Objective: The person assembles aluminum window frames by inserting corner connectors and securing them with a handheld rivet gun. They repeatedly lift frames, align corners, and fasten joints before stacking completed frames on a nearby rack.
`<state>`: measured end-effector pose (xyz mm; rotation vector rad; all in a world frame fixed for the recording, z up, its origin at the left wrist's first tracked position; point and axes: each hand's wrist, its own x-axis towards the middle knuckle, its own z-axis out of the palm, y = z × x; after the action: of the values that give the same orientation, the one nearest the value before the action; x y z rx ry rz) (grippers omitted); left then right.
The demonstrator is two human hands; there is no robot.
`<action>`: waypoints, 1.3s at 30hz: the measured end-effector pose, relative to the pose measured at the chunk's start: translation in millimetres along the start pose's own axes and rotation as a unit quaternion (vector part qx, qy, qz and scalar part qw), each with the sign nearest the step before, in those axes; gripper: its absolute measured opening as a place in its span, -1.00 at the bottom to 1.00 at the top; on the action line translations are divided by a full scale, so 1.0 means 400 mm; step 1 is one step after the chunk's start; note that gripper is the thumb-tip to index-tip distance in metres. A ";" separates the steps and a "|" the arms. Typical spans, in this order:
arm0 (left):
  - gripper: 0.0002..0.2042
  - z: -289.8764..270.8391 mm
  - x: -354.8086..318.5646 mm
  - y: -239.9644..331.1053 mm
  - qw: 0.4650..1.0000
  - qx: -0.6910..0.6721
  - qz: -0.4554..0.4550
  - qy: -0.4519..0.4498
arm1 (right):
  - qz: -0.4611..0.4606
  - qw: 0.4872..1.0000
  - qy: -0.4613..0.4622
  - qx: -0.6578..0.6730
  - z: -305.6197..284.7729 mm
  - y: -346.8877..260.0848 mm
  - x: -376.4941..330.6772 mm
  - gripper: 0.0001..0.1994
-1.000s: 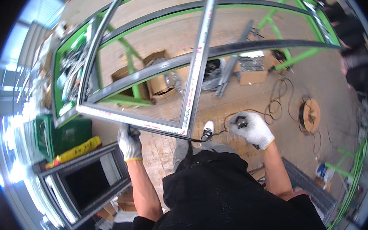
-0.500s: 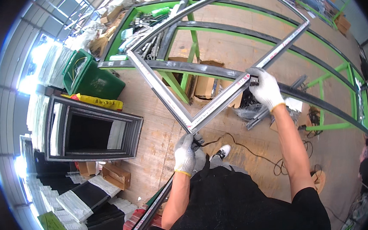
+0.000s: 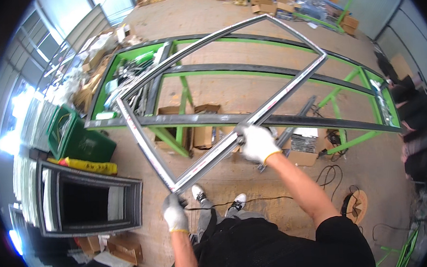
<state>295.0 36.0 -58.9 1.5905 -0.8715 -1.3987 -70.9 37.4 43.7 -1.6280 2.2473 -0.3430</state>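
A large rectangular frame of grey-white profile [image 3: 206, 162] lies slantwise across the green workbench, one corner jutting toward me past its near rail. Close to that corner is my left hand [image 3: 175, 214] in a white glove with dark fingertips, closed at the frame's end. Partway along the near right side, my right hand [image 3: 257, 143], gloved alike, has its fingers wrapped around the profile. Its fingertips are partly hidden and a little blurred. The workbench [image 3: 212, 118] has black-topped rails and an open middle.
Loose hardware fills a tray [image 3: 106, 116] at the bench's left end. A green bin [image 3: 91, 145] and stacked dark frames [image 3: 138, 204] stand at left. A black cable [image 3: 268, 198] crosses the floor by my feet. Cardboard boxes [image 3: 206, 136] sit below the bench.
The view has tilted up, showing more of the far floor. Bench, frame and both hands appear lower and farther left. My right hand sits somewhat closer to the frame's near corner.
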 end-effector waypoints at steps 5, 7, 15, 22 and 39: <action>-0.72 -0.072 0.126 0.057 0.998 0.024 0.012 -0.054 | 0.002 0.999 0.022 0.038 0.052 -0.027 -0.083 -0.56; -0.71 -0.056 0.180 0.093 0.996 0.048 0.021 -0.076 | 0.007 0.996 0.069 0.054 0.054 -0.034 -0.102 -0.56; -0.66 0.037 0.284 0.167 0.982 0.097 0.021 -0.161 | -0.006 0.880 -0.010 0.474 0.012 -0.140 -0.229 -0.58; -0.65 0.087 0.307 0.223 0.956 0.173 0.051 -0.231 | 0.056 0.875 -0.066 0.476 0.049 -0.236 -0.227 -0.57; -0.73 -0.050 0.255 0.369 0.929 0.174 0.080 -0.316 | 0.181 0.720 -0.237 0.626 0.211 -0.401 -0.229 -0.28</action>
<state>332.3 -114.9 33.4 1.2706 -1.6692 -1.7346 128.6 74.8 41.3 -0.4259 1.2455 -0.9292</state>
